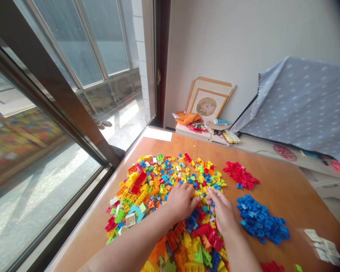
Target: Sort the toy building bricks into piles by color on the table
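A large mixed heap of toy building bricks (136,183) in yellow, red, orange, green, blue and white spreads over the wooden table. My left hand (181,201) reaches into the middle of it, fingers curled down among the bricks; what they hold, if anything, is hidden. Close beside it on the right, my right hand (222,211) is closed in a pinch, with a small blue brick (212,203) showing at its fingertips. To the right of my right hand lies a pile of blue bricks (262,221). Farther back is a pile of red bricks (241,175).
White pieces (323,246) lie near the table's right edge, and more red bricks (272,266) at the front. White paper (158,134) rests at the far edge of the table (215,151). A glass door (59,181) borders the left; a framed picture (206,105) leans behind on a cabinet.
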The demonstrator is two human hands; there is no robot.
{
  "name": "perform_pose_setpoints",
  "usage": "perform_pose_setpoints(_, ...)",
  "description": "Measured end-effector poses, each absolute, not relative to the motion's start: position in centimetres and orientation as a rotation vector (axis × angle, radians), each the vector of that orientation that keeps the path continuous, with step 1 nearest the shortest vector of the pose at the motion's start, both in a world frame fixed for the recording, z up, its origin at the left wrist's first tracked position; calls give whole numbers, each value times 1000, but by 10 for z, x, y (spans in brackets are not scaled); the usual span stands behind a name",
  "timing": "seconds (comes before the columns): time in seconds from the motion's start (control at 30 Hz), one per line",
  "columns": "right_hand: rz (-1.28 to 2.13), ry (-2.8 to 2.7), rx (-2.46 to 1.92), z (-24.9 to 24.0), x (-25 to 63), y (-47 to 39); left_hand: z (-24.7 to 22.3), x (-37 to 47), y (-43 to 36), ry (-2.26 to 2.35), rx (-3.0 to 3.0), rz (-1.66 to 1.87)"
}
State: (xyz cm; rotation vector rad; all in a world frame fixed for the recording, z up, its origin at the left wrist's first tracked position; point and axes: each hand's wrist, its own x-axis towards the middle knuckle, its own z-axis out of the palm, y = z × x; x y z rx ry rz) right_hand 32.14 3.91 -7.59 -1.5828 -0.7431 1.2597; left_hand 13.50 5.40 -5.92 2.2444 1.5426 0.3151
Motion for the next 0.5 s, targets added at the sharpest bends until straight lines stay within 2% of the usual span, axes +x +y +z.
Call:
perform_pose_setpoints(0.27,1136,-1219,-1627,-95,307,61,-46,116,53,1334,2197,572)
perform_pose_setpoints(0.5,983,-1490,-1686,-86,288,79,-53,47,86,1552,2072,651)
